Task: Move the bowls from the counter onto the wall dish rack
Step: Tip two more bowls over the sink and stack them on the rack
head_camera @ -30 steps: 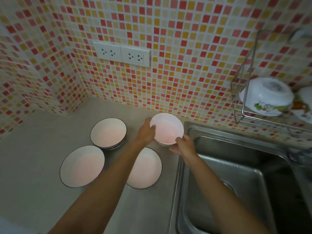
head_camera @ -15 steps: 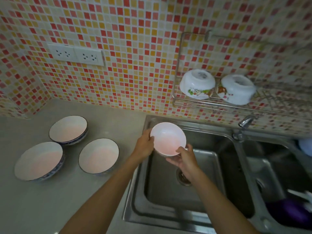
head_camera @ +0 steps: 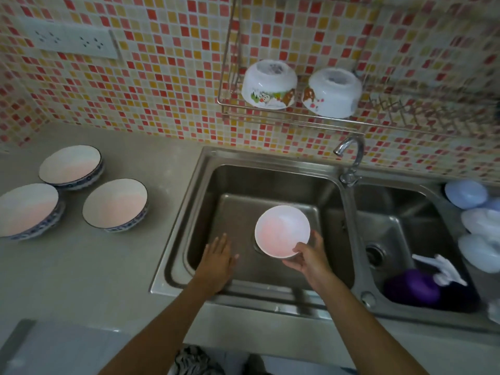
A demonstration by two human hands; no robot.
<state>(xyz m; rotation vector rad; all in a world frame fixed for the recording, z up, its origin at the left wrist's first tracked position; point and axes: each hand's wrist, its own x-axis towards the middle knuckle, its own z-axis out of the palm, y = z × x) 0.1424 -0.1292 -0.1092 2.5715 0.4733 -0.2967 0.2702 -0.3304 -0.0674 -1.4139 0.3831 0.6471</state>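
My right hand point(head_camera: 311, 257) grips a small white bowl point(head_camera: 281, 230) by its near rim, mouth up, over the left sink basin. Left of the bowl, my left hand point(head_camera: 217, 257) hovers flat with straight fingers and holds nothing. Three wider blue-rimmed bowls sit mouth up on the grey counter point(head_camera: 81, 266): a far one point(head_camera: 71, 167), a left one point(head_camera: 27, 209) and a right one point(head_camera: 115, 204). The wire wall dish rack point(head_camera: 270, 115) hangs above the sink and carries two white painted bowls upside down point(head_camera: 267, 85) point(head_camera: 332, 92).
A steel double sink point(head_camera: 270, 185) fills the middle, with a curved tap point(head_camera: 351, 158) between the basins. The right basin holds a purple item point(head_camera: 414, 288) and a white cloth point(head_camera: 443, 269). Pale blue dishes point(head_camera: 465, 193) stand at the far right. A socket plate point(head_camera: 67, 40) is on the tiled wall.
The small bowl has travelled from the counter corner to over the sink. My left hand has let go of its rim and drawn back to the left; my right hand alone holds it.
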